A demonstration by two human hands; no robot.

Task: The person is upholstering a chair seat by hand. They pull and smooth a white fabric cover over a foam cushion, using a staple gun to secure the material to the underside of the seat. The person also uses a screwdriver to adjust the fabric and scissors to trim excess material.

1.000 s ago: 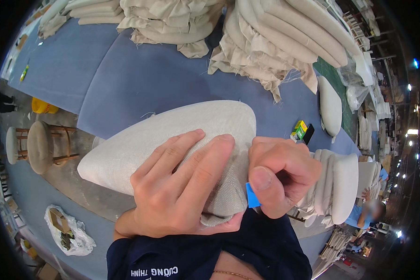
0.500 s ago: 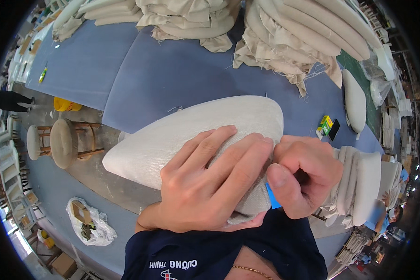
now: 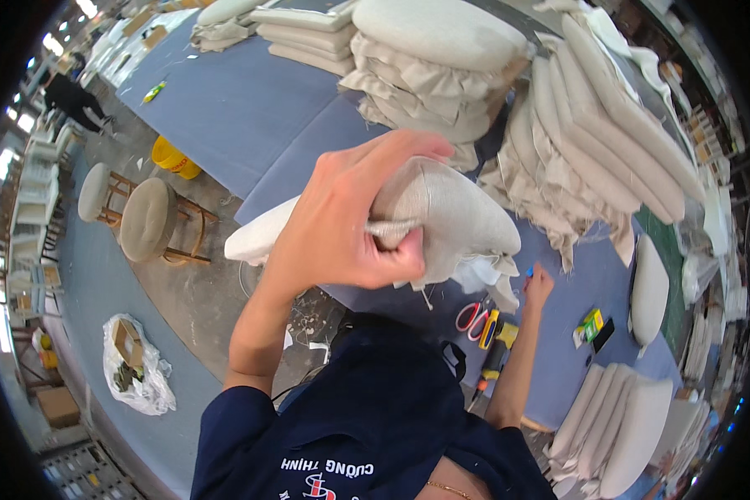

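Observation:
A cushion (image 3: pixel 467 200) covered in pale beige cloth is held up in front of my chest, its loose fabric edge and some white lining (image 3: pixel 475 273) hanging on the right. My left hand (image 3: pixel 342 217) clasps its edge, fingers over the top and thumb pressing the folded cloth. Well apart from the cushion, my right hand (image 3: pixel 539 286) is closed low over the blue table, with a bit of a small blue thing (image 3: pixel 529 272) showing at its fingers. What kind of thing it is cannot be made out.
Red-handled scissors (image 3: pixel 472 320), a yellow cutter (image 3: pixel 489 327) and a yellow-and-dark hand tool (image 3: pixel 498 354) lie between my arm and body. Stacks of covered cushions (image 3: pixel 442 75) stand at the back; more (image 3: pixel 612 425) are at right. Stools (image 3: pixel 150 221) stand on the left.
My right hand has left the cushion and moved away to the right, over the table. My left hand has tipped the cushion up and now grips its edge. The view has shifted.

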